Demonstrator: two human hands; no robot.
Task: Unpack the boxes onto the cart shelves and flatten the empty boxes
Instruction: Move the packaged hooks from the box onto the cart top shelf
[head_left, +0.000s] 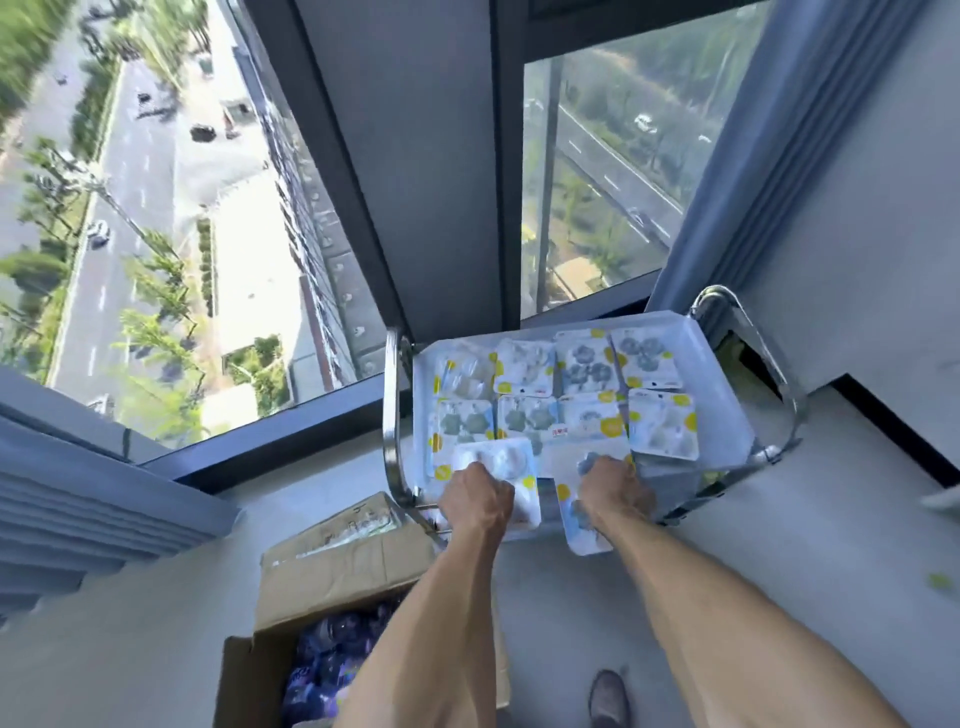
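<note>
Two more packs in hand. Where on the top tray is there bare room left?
Bare tray runs along the right rim, beside the rightmost packs, and in a small near-middle gap between the left hand and right hand. Back and left are crowded.
</note>
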